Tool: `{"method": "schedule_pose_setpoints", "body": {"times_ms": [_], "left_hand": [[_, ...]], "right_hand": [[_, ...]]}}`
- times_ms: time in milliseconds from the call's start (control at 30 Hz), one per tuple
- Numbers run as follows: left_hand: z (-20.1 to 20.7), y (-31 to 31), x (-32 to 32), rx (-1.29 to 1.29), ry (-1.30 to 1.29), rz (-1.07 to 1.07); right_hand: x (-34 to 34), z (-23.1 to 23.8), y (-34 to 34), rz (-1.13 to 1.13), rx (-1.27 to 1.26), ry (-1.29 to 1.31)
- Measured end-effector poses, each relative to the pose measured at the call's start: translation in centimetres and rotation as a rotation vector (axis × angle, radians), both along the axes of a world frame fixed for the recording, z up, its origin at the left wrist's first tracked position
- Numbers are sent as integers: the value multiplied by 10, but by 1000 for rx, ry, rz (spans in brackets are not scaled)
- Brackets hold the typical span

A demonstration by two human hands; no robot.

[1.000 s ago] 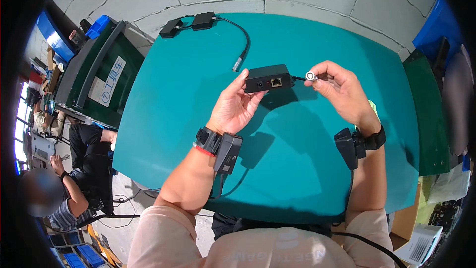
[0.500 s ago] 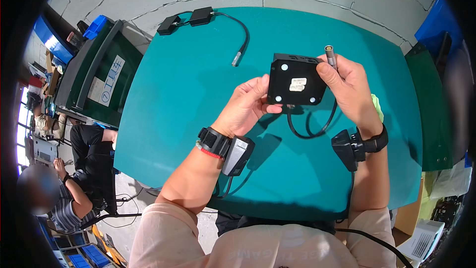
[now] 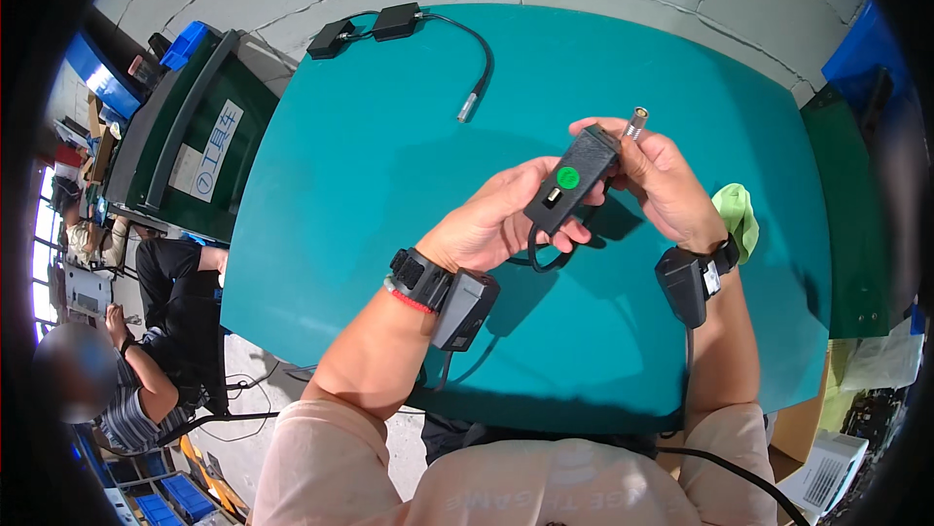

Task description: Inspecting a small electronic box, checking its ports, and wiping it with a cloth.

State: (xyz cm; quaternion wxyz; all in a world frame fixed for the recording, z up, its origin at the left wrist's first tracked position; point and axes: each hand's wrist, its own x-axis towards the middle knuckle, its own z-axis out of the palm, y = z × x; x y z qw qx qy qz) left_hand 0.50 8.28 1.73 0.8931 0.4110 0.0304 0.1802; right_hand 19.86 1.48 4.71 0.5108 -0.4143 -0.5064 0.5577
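Observation:
Both hands hold a small black box [image 3: 574,183] above the teal table [image 3: 389,185]. The box is turned on edge, showing a side with a green round sticker and a small port. My left hand [image 3: 496,219] grips its lower end. My right hand [image 3: 662,181] holds the upper end and also pinches a silver cable plug [image 3: 637,123] between its fingers. A black cable [image 3: 545,253] loops down from the box under my left hand. Each wrist carries a black strapped device.
A second pair of black boxes with a cable and silver plug [image 3: 389,28] lies at the table's far edge. A green cloth [image 3: 736,215] lies right of my right wrist. A dark green bin [image 3: 180,142] stands left; a seated person [image 3: 146,370] is lower left.
The box has been turned from showing its flat underside to showing a narrow side with the green sticker. Both hands stayed on it and dropped slightly toward me.

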Motion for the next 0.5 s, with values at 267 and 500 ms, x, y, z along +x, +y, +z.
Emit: {"method": "schedule_pose_setpoints", "body": {"times_ms": [267,500], "left_hand": [[-5,0,1,96,81,43],[-3,1,2,73,30,125]], "right_hand": [[1,-3,-1,15,-15,38],[-2,14,-2,-241,106,-140]]}}
